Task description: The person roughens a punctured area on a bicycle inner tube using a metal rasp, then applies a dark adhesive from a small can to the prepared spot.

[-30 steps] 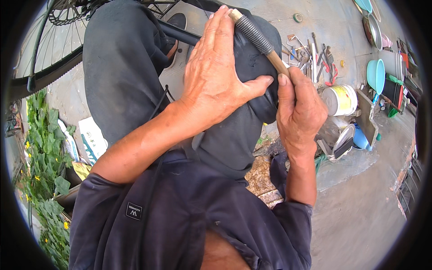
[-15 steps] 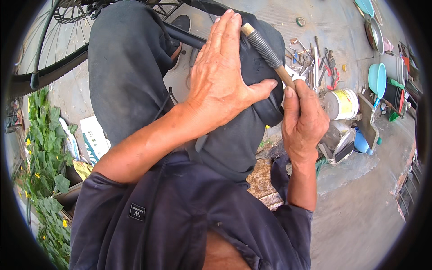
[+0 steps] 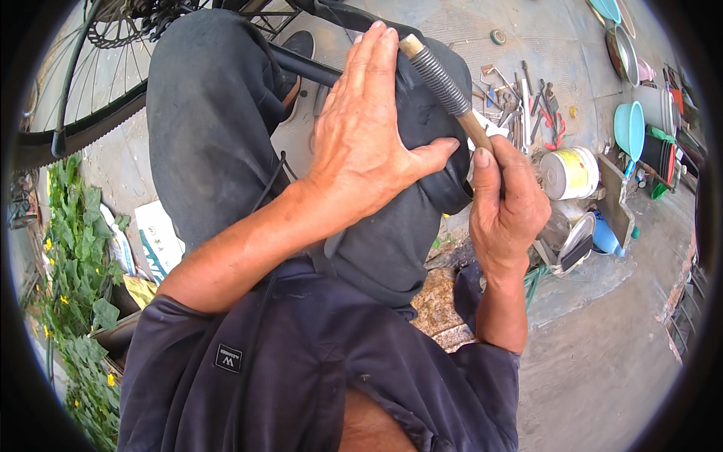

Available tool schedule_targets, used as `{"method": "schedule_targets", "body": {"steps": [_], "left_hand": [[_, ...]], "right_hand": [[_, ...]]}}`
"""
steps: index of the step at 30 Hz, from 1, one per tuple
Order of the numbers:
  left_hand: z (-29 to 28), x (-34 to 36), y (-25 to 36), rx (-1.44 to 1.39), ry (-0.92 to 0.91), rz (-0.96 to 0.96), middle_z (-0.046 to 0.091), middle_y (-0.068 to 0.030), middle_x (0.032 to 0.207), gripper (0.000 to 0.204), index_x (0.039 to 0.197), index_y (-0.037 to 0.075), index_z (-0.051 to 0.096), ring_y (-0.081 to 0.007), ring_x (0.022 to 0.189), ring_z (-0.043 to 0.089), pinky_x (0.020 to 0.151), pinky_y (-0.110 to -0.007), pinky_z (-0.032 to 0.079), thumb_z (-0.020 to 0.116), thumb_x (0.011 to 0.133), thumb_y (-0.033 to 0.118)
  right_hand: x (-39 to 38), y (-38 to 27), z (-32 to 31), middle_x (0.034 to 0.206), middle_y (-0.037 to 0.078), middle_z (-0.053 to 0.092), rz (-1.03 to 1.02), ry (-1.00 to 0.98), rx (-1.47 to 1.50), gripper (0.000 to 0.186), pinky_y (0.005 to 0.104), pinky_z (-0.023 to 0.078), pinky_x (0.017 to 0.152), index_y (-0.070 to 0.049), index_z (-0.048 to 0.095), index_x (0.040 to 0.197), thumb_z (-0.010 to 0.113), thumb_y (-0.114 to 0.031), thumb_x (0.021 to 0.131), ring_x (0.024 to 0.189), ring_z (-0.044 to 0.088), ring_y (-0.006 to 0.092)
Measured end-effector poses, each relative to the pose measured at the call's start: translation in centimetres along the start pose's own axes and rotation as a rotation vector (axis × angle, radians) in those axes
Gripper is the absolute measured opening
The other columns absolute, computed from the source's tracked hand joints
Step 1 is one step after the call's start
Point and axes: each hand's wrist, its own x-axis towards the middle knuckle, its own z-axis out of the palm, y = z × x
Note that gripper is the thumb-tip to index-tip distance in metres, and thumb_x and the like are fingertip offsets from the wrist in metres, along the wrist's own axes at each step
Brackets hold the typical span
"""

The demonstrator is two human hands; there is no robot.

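Note:
My left hand [image 3: 361, 132] lies open, fingers outstretched and thumb apart, on dark rubbery-looking material [image 3: 424, 113] draped over my right knee. What lies under the palm is hidden. My right hand [image 3: 506, 207] grips the lower wooden end of a stick [image 3: 474, 129] that has a ridged, coil-like metal sleeve [image 3: 440, 79] around its upper part. The stick slants up and leftward, its pale tip just right of my left fingertips; whether it touches the material beneath is unclear. My left leg [image 3: 203, 120] is bent beside it.
A bicycle wheel [image 3: 98, 113] is at upper left, leafy plants [image 3: 75, 264] along the left. Scattered hand tools [image 3: 527, 109] lie on the ground beyond my knee. A white bucket [image 3: 557, 175], cyan basin [image 3: 627, 129] and blue container [image 3: 606, 233] stand at right.
My right hand and the stick have shifted slightly down and rightward since a second ago, mostly in the first half second. My left hand stays outstretched in nearly the same place.

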Motion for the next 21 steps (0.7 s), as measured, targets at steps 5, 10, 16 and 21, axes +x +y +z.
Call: {"method": "schedule_targets", "body": {"steps": [5,10,16,21], "left_hand": [[-0.2,0.1,-0.3,-0.006,0.007,0.022,0.035,-0.0251,0.159,0.116,0.157,-0.004,0.025,-0.0391,0.147,0.038,0.119,-0.044,0.037,0.091,0.069,0.034],[-0.4,0.0,-0.4,-0.006,-0.011,0.019,0.031,-0.0282,0.160,0.114,0.155,-0.008,0.026,-0.0423,0.148,0.034,0.119,-0.048,0.033,0.088,0.071,0.039],[-0.4,0.0,-0.4,0.001,-0.026,0.026,0.031,-0.0284,0.160,0.114,0.155,-0.008,0.025,-0.0413,0.149,0.033,0.120,-0.048,0.032,0.088,0.072,0.040],[-0.5,0.0,-0.5,-0.013,-0.031,0.045,0.030,-0.0282,0.161,0.115,0.156,-0.007,0.025,-0.0424,0.149,0.032,0.120,-0.049,0.031,0.087,0.072,0.040]], "right_hand": [[0.9,0.8,0.2,0.073,0.011,0.062,-0.166,-0.003,-0.080,0.024,0.0364,0.047,0.053,0.000,0.069,0.108,0.077,-0.003,0.087,0.060,0.062,0.0261],[-1.0,2.4,-3.2,0.091,0.014,0.074,-0.006,0.013,-0.136,0.022,0.0292,0.054,0.069,0.004,0.070,0.115,0.071,-0.005,0.096,0.073,0.069,0.0184],[0.6,2.7,-3.6,0.074,0.008,0.061,-0.176,-0.021,-0.118,0.042,0.0332,0.046,0.055,-0.006,0.073,0.125,0.079,0.000,0.084,0.059,0.057,0.0197],[1.0,2.6,-4.7,0.071,0.006,0.057,-0.267,-0.105,-0.257,0.048,0.0345,0.044,0.052,-0.009,0.074,0.124,0.083,0.000,0.078,0.058,0.055,0.0195]]}}
